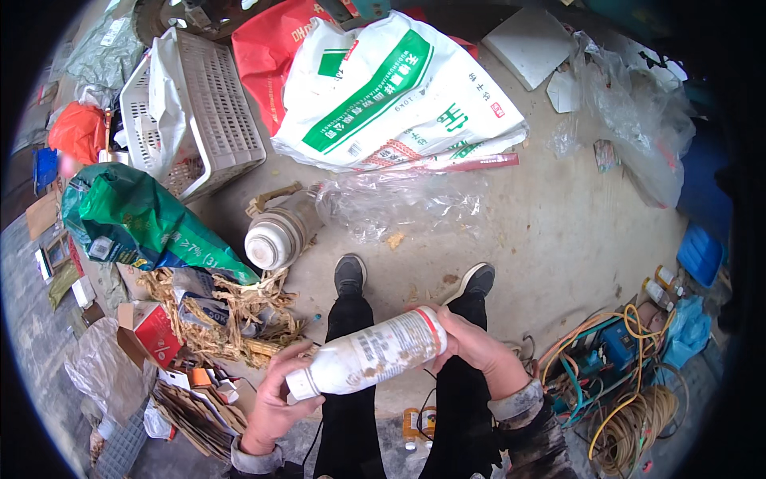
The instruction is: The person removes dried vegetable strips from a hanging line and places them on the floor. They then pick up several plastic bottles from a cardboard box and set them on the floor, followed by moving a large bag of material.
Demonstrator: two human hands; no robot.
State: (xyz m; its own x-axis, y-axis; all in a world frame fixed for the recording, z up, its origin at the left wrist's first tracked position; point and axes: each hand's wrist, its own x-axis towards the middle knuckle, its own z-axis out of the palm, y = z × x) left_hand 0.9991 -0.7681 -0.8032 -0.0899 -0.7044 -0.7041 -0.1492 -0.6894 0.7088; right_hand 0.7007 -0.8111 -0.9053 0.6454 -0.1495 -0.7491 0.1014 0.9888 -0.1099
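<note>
A white plastic bottle point(371, 356) with a printed, dirt-stained label lies tilted across both hands, above my legs. My left hand point(278, 392) grips its white screw cap point(303, 384), thumb below and fingers above. Around the red-ringed base end, my right hand point(479, 347) is closed, its fingers partly hidden behind the bottle. On the floor beyond my feet lies a large dirty white bottle or canister point(272, 239), its cap end towards me. Crumpled clear plastic film point(401, 203) touches its far end.
White woven sack point(383, 90) ahead; white plastic crate point(224, 114) and green bag point(143, 215) left. Dried husks point(239, 311) and flattened cardboard point(191, 413) lie nearer. At right: a machine with hoses point(598, 353), coiled hose point(637, 425), clear plastic bags point(634, 114). Small orange-labelled bottles point(413, 425) stand between my legs.
</note>
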